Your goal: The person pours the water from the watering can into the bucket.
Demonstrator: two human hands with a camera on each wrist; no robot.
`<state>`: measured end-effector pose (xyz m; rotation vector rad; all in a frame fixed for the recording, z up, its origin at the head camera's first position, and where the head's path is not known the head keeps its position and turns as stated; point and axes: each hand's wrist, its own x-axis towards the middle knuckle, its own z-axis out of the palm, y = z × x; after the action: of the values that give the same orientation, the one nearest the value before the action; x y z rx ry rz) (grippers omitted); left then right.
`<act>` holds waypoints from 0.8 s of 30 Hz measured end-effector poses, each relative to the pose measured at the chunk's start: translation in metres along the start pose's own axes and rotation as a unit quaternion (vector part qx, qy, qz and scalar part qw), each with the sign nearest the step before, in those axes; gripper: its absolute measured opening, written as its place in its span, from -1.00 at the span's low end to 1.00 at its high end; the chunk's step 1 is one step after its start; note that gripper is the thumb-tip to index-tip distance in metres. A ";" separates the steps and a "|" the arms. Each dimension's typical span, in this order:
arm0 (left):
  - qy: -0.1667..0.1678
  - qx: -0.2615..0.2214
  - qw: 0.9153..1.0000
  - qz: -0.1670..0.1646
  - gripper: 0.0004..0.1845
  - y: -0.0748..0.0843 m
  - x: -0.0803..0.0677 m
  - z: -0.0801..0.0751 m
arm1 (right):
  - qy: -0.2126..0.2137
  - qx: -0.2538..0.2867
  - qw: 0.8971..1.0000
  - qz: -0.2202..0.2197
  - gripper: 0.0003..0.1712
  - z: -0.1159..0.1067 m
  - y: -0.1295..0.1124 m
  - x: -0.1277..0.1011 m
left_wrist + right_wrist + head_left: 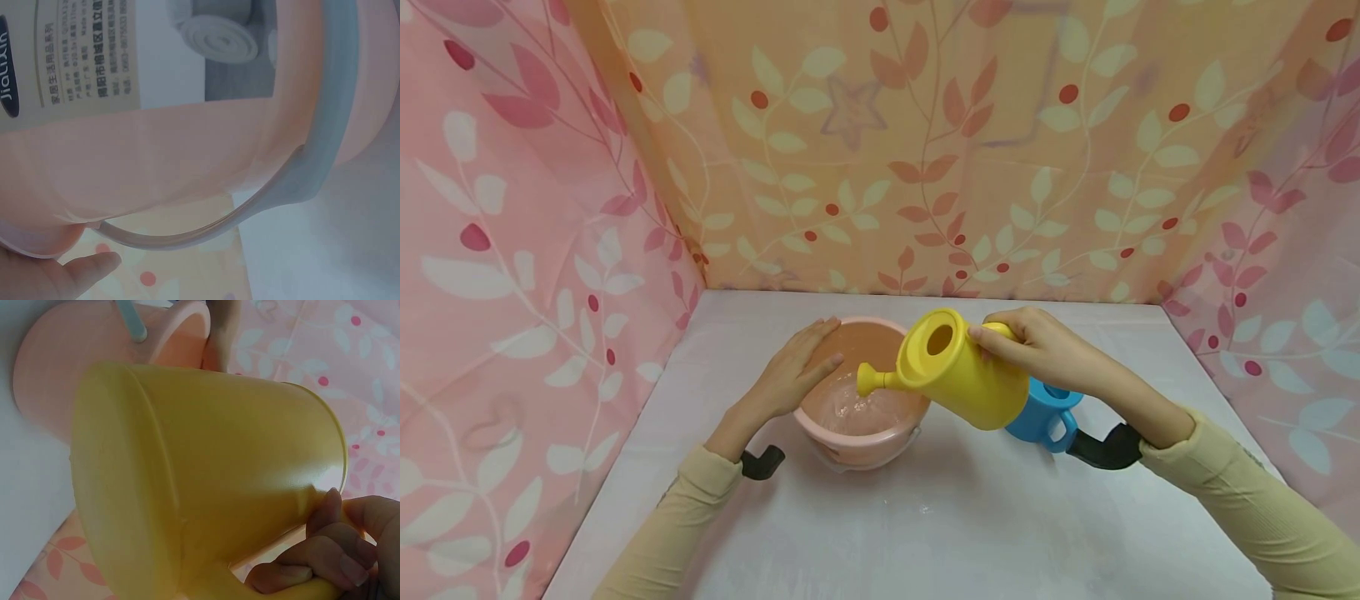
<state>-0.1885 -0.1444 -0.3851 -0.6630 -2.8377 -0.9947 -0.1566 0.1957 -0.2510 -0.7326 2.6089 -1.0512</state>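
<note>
My right hand (1037, 343) grips the handle of a yellow watering can (970, 375), tilted to the left with its spout head over a pink bucket (861, 440). In the right wrist view, my fingers (325, 556) curl round that handle. Water (857, 412) with a rippled, shining surface lies in the bucket below the spout. My left hand (797, 371) rests on the bucket's left rim, its fingers fairly straight and its thumb over the inside. From the left wrist, a label (69, 56) and a grey-blue handle (269, 194) show on the bucket's outside.
A blue cup (1041, 417) with a handle stands behind and right of the watering can, partly hidden. Small water drops (923, 508) lie on the white tabletop (1000, 533). Flower-patterned cloth (925, 167) hangs at the back and both sides.
</note>
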 end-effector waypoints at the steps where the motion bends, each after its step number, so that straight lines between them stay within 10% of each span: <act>1: 0.000 0.000 1.000 0.000 -0.32 0.000 0.000 0.000 | 0.000 0.000 1.000 0.000 -0.64 0.000 0.000 0.000; 24: 0.000 -0.003 1.000 -0.002 -0.32 0.002 -0.001 -0.001 | 0.002 -0.001 1.000 -0.006 -0.64 0.001 0.000 0.000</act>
<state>-0.1867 -0.1442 -0.3839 -0.6586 -2.8370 -1.0042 -0.1560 0.1956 -0.2513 -0.7477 2.6128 -1.0533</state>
